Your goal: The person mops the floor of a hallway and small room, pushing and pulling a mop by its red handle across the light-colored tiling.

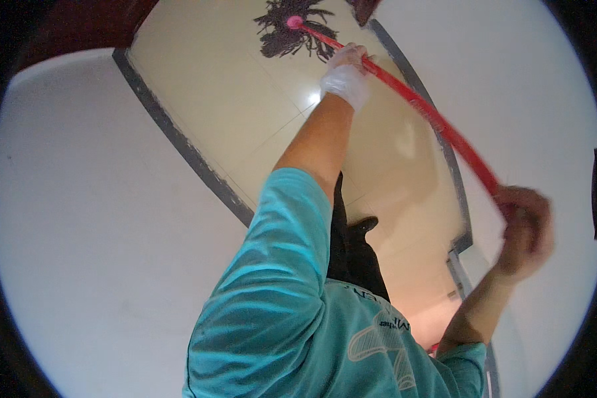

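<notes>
A red mop handle [423,107] runs diagonally from the upper middle to the right of the view. At its far end, a pink connector [294,22] joins it to a dark string mop head [278,44], whose strands spread over the tiled floor [258,99]. My left hand [347,57], in a thin clear plastic glove, grips the lower shaft near the mop head. Farther up, my right hand [525,231] is closed around the handle's top end; it is slightly blurred, and whether it wears a glove is unclear.
White walls [104,224] rise on both sides, with dark grey skirting [179,142] along the floor. Dark reddish-brown wood [79,30] stands at the upper left, and another piece [364,11] at the top. My dark shoe [363,226] is on the floor below me.
</notes>
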Demonstrator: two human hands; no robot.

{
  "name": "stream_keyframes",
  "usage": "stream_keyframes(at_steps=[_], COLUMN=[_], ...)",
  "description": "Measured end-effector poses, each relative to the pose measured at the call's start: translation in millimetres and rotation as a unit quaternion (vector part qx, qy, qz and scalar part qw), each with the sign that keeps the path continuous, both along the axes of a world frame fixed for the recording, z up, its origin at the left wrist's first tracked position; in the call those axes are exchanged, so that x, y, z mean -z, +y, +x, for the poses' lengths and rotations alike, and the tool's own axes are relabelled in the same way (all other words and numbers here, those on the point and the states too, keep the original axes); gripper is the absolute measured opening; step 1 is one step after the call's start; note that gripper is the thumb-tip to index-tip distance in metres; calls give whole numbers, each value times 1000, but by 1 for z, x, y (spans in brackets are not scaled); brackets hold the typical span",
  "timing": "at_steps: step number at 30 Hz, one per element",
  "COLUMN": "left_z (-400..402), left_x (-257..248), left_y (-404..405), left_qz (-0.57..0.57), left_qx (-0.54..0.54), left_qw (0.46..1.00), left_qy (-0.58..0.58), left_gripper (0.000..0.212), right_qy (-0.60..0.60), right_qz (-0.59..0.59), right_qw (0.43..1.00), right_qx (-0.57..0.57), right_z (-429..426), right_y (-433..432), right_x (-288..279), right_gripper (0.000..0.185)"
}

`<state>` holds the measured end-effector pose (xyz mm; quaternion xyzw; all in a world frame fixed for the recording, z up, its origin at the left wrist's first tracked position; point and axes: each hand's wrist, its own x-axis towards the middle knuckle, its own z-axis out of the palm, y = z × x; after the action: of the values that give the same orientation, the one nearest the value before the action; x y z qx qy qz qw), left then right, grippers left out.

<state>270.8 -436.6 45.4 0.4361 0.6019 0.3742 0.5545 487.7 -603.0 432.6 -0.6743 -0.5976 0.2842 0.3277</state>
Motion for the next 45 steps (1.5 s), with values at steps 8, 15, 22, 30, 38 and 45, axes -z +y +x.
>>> stream_keyframes(at_steps=[8, 15, 22, 30, 38, 45], left_z=[1, -55, -20, -10, 35, 92], left_x=[-93, -19, -59, -109, -84, -100], left_y=[-62, -184, -113, -89, -236, -197], left_qz=[80, -157, -183, 3, -53, 136], left_qx=[5, -247, -399, -144, -4, -17], left_qw=[949, 952, 780, 983, 955, 963], left_qy=[304, -89, -446, -110, 292, 231], left_gripper=[29, 12, 7, 11, 19, 15], right_qy=[-65, 57, -87, -3, 90, -67], right_qz=[-29, -106, 62, 111, -46, 54], right_qw=[984, 981, 981, 976, 986, 991], right_qx=[-163, -152, -159, -189, -133, -107], right_z=[3, -99, -76, -61, 13, 47], right_y=[153, 108, 37, 29, -21, -67], right_x=[-72, -51, -86, -58, -67, -94], right_gripper=[28, 19, 17, 20, 22, 17])
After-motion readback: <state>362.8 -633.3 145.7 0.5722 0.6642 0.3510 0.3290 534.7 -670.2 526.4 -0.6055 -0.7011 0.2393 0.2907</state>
